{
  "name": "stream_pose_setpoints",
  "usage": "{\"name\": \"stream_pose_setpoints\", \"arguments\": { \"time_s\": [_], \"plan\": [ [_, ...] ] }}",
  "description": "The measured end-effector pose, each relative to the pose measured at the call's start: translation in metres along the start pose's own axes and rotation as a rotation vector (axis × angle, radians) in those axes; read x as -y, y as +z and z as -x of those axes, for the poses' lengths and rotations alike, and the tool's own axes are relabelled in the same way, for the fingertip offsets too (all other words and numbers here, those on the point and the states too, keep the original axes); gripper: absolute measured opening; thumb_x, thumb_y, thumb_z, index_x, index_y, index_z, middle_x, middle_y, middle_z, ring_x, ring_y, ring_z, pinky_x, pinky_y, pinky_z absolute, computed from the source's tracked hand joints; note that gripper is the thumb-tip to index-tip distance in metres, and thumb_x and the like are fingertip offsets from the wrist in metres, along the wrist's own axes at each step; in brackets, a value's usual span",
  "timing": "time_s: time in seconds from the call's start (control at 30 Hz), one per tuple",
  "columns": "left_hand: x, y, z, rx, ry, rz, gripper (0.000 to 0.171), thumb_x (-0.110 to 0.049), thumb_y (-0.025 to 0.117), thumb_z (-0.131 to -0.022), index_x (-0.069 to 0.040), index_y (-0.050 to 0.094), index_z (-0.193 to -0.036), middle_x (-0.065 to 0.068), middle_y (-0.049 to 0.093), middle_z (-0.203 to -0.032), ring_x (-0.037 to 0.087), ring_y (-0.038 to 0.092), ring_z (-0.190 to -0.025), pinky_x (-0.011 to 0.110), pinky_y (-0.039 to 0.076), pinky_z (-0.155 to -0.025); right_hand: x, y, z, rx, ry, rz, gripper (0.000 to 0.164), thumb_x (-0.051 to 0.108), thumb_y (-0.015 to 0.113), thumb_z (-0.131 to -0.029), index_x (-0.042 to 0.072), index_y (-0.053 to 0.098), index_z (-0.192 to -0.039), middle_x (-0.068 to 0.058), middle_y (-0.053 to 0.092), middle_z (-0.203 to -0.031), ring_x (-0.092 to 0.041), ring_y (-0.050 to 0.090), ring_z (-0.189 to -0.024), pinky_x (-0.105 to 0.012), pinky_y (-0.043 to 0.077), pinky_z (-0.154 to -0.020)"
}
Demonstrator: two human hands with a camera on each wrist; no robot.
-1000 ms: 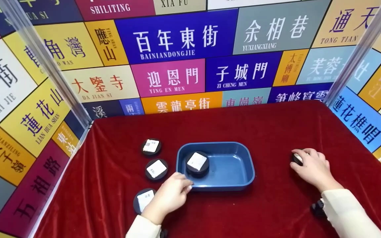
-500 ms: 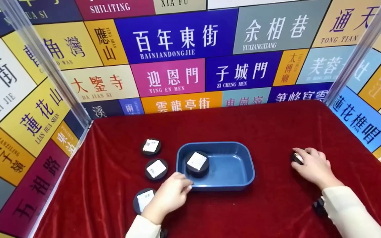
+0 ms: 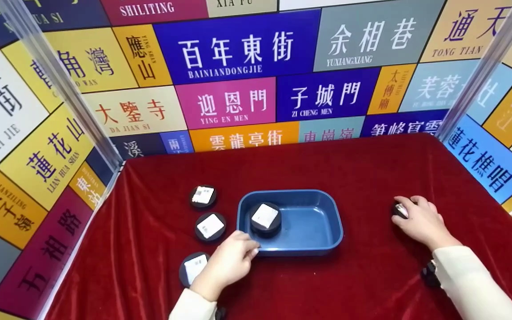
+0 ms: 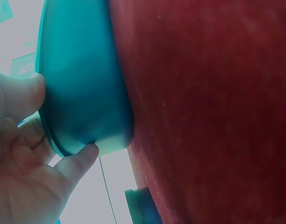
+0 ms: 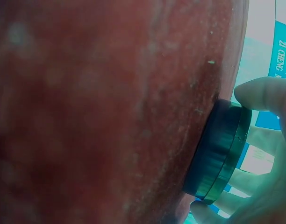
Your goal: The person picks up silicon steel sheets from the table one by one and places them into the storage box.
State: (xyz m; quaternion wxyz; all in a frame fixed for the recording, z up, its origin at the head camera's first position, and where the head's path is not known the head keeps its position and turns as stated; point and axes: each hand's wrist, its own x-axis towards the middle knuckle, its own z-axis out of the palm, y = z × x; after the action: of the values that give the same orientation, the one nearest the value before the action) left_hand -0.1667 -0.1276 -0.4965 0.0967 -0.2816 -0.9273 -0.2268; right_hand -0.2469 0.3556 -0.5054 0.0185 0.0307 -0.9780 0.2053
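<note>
My left hand [image 3: 231, 260] pinches the near left corner of a blue rectangular container [image 3: 300, 253]. In the left wrist view, the thumb [image 4: 28, 95] is at its rim and a fingertip presses the outer wall. Inside the container, at its left end, sits a round black tin [image 3: 266, 218] with a white label on top. Far to the right, my right hand [image 3: 422, 224] holds another round black tin [image 5: 218, 154] from above, its thumb and fingers spread round the edge. That tin stands low at the red cloth, and the hand hides much of its top.
Left of the container, a far black tin [image 3: 203, 197], a middle one [image 3: 210, 227] and a near one [image 3: 194, 269] stand on the red cloth [image 3: 354, 284]. The left forearm partly covers the near one. Panels with printed signs [image 3: 238, 49] wall the table's back and sides.
My right hand has shifted slightly to the right over its tin, with the fingers spread a little differently. The left hand and the container stay in place.
</note>
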Motion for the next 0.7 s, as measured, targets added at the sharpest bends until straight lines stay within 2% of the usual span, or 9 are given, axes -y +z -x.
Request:
{"name": "stream_pose_setpoints", "arguments": {
  "time_s": [0.27, 0.5, 0.7],
  "plan": [
    [0.001, 0.001, 0.000, -0.010, 0.006, 0.000, 0.011, -0.005, 0.066, -0.090, -0.012, 0.072, -0.083, -0.003, 0.060, -0.075, 0.015, 0.056, -0.085, 0.028, 0.050, -0.075, -0.003, -0.002, -0.006, 0.046, 0.021, -0.013, 0.062, 0.029, 0.063, -0.091, 0.006, 0.046, -0.145, -0.036, 0.036, -0.139, -0.059, 0.039, -0.119, -0.070, 0.036, -0.085],
    [0.001, 0.002, 0.000, -0.009, 0.002, 0.012, 0.012, -0.005, 0.066, -0.090, -0.012, 0.071, -0.082, -0.003, 0.060, -0.075, 0.015, 0.056, -0.085, 0.028, 0.050, -0.075, -0.006, -0.004, -0.010, 0.107, 0.051, -0.018, 0.067, 0.037, 0.063, -0.092, 0.008, 0.041, -0.149, -0.038, 0.033, -0.142, -0.060, 0.036, -0.123, -0.071, 0.033, -0.086],
    [0.001, 0.002, 0.001, -0.005, -0.008, 0.013, 0.012, -0.006, 0.066, -0.091, -0.012, 0.071, -0.081, -0.004, 0.059, -0.075, 0.015, 0.055, -0.085, 0.027, 0.050, -0.075, -0.009, -0.002, -0.012, 0.114, 0.058, -0.023, 0.070, 0.040, 0.065, -0.092, 0.009, 0.041, -0.149, -0.038, 0.034, -0.142, -0.060, 0.038, -0.123, -0.071, 0.033, -0.085]
  ]
}}
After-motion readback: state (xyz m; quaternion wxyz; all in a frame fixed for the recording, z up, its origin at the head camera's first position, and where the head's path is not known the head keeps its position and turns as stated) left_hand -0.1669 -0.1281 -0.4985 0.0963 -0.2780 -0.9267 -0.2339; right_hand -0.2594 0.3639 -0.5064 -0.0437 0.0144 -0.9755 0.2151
